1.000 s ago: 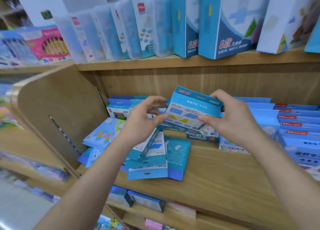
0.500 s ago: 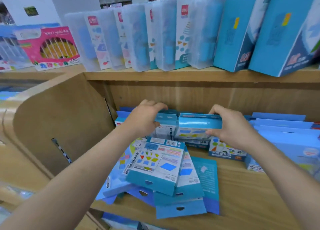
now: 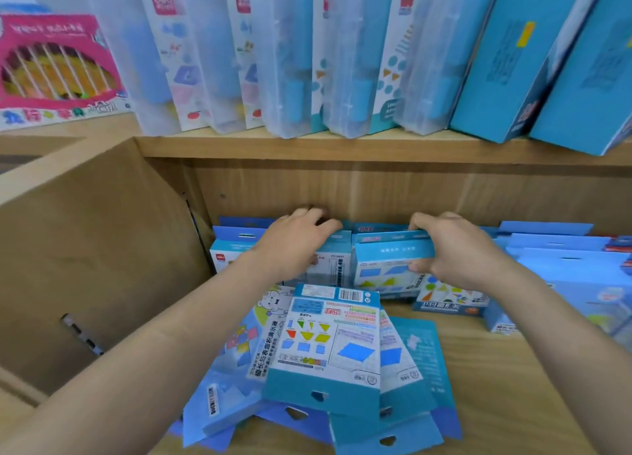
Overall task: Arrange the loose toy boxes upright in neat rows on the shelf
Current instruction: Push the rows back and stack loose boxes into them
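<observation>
While a loose pile of flat blue cardboard toy boxes (image 3: 325,352) clutters the front of the wooden shelf (image 3: 496,386), the right hand (image 3: 455,252) grips an upright blue toy box (image 3: 386,263) in the back row. The left hand (image 3: 294,242) curls over the neighbouring white-and-blue box (image 3: 337,266).

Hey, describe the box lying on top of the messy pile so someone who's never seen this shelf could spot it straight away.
On the lower wooden shelf, a loose pile of flat blue boxes lies in front of the upright boxes. The top box, alone fully uncovered, shows a white panel with barcode, coloured triangles and a blue parallelogram, hang tab nearest the viewer.
</observation>
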### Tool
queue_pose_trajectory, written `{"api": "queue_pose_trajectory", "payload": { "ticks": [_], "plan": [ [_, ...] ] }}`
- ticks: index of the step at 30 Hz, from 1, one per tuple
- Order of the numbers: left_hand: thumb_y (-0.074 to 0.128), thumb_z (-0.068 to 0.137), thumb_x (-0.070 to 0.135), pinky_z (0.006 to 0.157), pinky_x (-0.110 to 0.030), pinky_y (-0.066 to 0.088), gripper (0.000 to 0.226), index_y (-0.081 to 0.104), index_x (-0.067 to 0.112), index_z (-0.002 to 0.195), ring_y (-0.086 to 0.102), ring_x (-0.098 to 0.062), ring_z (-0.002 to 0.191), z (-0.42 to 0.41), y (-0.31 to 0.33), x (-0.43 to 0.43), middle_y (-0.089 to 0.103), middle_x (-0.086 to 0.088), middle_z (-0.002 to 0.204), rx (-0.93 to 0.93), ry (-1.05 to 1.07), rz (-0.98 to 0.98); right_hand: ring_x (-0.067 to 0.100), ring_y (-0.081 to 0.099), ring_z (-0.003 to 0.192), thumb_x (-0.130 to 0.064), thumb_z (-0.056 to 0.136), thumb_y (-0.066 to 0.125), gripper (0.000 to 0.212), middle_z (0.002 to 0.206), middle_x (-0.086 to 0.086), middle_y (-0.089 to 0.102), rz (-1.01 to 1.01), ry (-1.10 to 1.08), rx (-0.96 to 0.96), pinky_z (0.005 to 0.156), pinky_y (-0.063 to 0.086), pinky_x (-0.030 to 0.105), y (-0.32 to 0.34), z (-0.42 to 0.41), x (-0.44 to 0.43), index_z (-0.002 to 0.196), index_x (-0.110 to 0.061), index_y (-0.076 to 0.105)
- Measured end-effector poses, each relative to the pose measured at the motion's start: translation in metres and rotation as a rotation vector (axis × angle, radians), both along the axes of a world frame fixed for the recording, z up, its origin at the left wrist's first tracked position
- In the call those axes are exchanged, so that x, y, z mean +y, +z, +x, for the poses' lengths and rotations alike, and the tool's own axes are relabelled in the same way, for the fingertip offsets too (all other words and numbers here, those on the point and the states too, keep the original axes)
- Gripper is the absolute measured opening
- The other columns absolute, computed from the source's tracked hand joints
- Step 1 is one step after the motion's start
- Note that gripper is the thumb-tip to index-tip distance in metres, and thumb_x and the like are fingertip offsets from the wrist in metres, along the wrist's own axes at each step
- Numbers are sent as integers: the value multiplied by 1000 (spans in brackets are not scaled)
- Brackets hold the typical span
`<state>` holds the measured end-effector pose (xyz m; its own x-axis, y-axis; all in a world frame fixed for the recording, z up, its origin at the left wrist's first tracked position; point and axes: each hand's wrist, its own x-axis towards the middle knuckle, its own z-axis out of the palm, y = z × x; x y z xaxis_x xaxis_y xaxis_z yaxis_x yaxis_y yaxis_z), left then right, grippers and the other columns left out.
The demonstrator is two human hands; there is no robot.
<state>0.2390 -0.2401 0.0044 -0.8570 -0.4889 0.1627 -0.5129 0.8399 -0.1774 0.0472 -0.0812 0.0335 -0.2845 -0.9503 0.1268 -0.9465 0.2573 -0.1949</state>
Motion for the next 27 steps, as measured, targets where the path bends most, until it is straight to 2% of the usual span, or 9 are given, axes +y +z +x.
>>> {"api": "queue_pose_trajectory", "payload": {
  "ticks": [4, 8, 11, 14, 19, 23, 27],
  "plan": [
    [66, 84, 17, 88, -39, 42, 69, 28, 27, 140, 40, -26, 121, 0, -2, -2, 39, -7, 134, 2, -25, 16, 18, 48, 92, -38, 75, 75, 43, 93, -1, 52, 60, -40, 63, 72, 39, 32, 3, 2, -10, 107, -29, 48],
    [66, 82, 10, 84, -38, 45, 69, 30, 25, 138, 44, -25, 117, 1, -3, -5, 39, -4, 132, 10, -76, 36, 23, 53, 105, -41, 76, 73, 48, 105, 0, 63, 53, -69, 146, 75, 38, 34, -2, 2, -20, 116, -29, 49],
    [68, 81, 9, 84, -39, 46, 68, 33, 25, 137, 46, -22, 113, 3, -6, -7, 45, 0, 126, 40, -91, 92, 25, 49, 112, -46, 74, 73, 53, 112, -1, 62, 49, -81, 216, 81, 37, 37, -9, 0, -24, 120, -31, 51],
    [68, 81, 13, 90, -40, 45, 68, 32, 27, 138, 45, -21, 116, 2, -5, -10, 49, 1, 125, 51, -87, 158, 25, 41, 119, -54, 71, 72, 62, 118, -2, 56, 68, -89, 274, 91, 34, 39, -23, -4, -25, 125, -32, 50],
    [69, 82, 27, 96, -38, 42, 72, 28, 34, 141, 42, -19, 121, -3, -3, -7, 48, 4, 130, 95, -106, 216, 20, 40, 115, -61, 71, 68, 66, 117, -5, 54, 12, -76, 329, 86, 28, 40, -35, -6, -24, 126, -32, 48],
    [67, 80, 48, 94, -37, 42, 72, 30, 32, 141, 43, -19, 119, -23, -2, 4, 49, 4, 128, 85, -193, 132, 20, 37, 117, -66, 68, 65, 73, 121, -6, 52, -15, -87, 322, 87, 26, 41, -33, -12, -16, 130, -36, 42],
    [66, 78, 53, 87, -36, 45, 74, 35, 27, 139, 48, -21, 117, -41, -6, 3, 52, 2, 127, 17, -190, 29, 18, 34, 118, -54, 77, 66, 63, 124, -9, 49, -86, -59, 305, 84, 22, 39, -29, -19, -6, 132, -38, 41]
  ]
}}
